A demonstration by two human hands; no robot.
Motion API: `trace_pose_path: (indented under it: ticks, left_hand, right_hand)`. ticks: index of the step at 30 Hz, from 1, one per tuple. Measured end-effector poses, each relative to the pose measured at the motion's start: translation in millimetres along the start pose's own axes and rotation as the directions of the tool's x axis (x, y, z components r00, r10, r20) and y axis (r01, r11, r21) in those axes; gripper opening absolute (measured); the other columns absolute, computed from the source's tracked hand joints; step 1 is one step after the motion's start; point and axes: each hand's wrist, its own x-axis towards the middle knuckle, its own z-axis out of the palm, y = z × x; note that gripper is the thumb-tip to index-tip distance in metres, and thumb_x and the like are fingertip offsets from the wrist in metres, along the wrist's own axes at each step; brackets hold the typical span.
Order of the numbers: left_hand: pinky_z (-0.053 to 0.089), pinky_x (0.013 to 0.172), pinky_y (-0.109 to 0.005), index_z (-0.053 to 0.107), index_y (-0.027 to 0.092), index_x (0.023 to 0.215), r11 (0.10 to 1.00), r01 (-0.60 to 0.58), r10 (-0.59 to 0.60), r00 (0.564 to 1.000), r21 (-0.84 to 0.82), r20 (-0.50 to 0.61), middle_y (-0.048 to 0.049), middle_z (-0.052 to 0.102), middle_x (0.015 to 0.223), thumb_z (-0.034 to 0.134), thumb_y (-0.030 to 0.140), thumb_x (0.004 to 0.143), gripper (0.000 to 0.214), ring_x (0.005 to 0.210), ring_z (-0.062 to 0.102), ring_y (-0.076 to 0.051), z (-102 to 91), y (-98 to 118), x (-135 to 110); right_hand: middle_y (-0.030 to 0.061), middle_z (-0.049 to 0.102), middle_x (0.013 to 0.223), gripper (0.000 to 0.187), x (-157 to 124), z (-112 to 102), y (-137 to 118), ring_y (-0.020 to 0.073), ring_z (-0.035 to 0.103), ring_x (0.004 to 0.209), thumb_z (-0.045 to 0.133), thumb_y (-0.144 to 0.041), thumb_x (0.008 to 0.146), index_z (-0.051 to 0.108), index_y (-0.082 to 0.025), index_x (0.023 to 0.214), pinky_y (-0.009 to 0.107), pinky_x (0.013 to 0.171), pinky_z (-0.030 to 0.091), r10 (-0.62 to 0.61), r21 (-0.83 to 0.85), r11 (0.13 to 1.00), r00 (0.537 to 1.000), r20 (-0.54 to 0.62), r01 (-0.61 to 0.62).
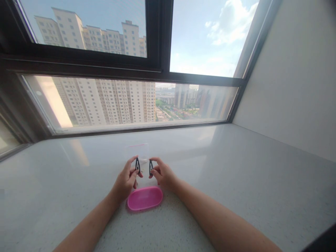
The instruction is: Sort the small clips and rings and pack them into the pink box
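Currently, step in hand reads as a paired hold, one item per side. Left hand (125, 180) pinches a black snap hair clip (138, 165) lengthwise between thumb and fingertip; right hand (165, 175) pinches a second black clip (151, 167) likewise, both hands parted only to clip length. Clips stand roughly upright, apart, beyond the pink oval tray (145, 198) on the pale surface (223, 182); a clear plastic bag (138, 150) lies behind. Judgement: next move calls for steady, light pinches, both clips kept level with each other
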Motion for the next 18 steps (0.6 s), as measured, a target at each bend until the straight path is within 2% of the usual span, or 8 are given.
trace_pose_path:
  ticks: [18]
  left_hand:
    - [0.045,0.042,-0.021,0.028,0.025,0.132,1.0,-0.001,0.001,1.0,0.024,-0.006,0.0023,0.061,0.071,0.042,0.026,0.084,0.05,0.035,0.047,-0.006,0.4,2.6,-0.5]
  right_hand:
    - [-0.0028,0.066,0.071,0.041,-0.7,-0.6,-2.0,0.0053,0.042,0.039,0.044,-0.014,0.081,0.039,-0.023,0.12,0.016,0.042,0.035,0.005,-0.001,1.0,1.0,0.001,-0.005]
